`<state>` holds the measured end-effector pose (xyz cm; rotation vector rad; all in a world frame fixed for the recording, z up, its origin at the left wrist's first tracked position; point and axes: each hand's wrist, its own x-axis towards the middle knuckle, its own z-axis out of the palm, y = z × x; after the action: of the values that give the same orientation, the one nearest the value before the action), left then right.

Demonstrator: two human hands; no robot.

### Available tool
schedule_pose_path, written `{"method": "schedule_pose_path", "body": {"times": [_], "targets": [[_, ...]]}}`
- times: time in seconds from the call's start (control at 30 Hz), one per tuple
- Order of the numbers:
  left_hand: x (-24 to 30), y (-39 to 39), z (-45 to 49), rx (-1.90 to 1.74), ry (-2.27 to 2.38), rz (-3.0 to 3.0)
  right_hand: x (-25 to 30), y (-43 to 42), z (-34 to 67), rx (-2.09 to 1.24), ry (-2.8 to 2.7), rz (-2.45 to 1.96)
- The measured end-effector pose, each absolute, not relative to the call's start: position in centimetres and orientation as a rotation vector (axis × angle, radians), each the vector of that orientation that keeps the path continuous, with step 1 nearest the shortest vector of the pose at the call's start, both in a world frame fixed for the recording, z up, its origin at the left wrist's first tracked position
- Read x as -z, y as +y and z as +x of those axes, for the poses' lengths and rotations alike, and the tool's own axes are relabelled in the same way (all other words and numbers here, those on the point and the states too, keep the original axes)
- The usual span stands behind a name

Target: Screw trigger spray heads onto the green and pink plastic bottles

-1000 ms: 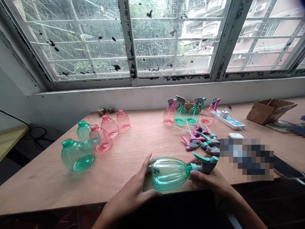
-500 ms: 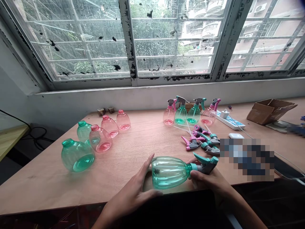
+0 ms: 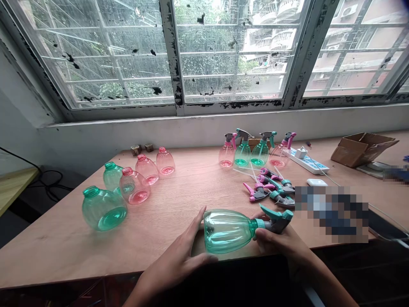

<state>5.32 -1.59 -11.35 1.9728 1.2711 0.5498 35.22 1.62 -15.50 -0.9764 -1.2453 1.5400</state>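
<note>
A clear green spray bottle (image 3: 227, 232) lies sideways above the table's front edge, its base to the left and its teal and grey trigger head to the right. My right hand (image 3: 271, 241) is closed round the neck and collar, thumb in front. At the base, my left hand (image 3: 188, 247) cups the bottle between forefinger and thumb; its other fingers are mostly hidden. Beyond my right hand lies a pile of loose pink, teal and grey trigger heads (image 3: 271, 187) with white tubes.
Open-necked green bottles (image 3: 105, 209) and pink bottles (image 3: 134, 186) stand at the left. Several bottles with trigger heads, including a green one (image 3: 260, 152), line the back. A power strip (image 3: 308, 160), a white case (image 3: 316, 182) and a cardboard box (image 3: 361, 149) sit on the right.
</note>
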Motion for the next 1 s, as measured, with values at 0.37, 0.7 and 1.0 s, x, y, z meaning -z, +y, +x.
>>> {"method": "schedule_pose_path", "body": {"times": [0.37,0.7,1.0], "targets": [[11.28,-1.61,5.19,-0.527,1.271,1.971,15.64,1.7,35.29,-1.549,-1.242,-0.966],[11.38,-1.66,5.18,-0.55,1.259,1.967,15.51,1.61,35.24,-1.586,-1.211,-0.948],[11.45,-1.62,5.17,-0.572,1.232,1.985,15.19,1.44,34.93,-1.526,-1.211,-0.976]]}}
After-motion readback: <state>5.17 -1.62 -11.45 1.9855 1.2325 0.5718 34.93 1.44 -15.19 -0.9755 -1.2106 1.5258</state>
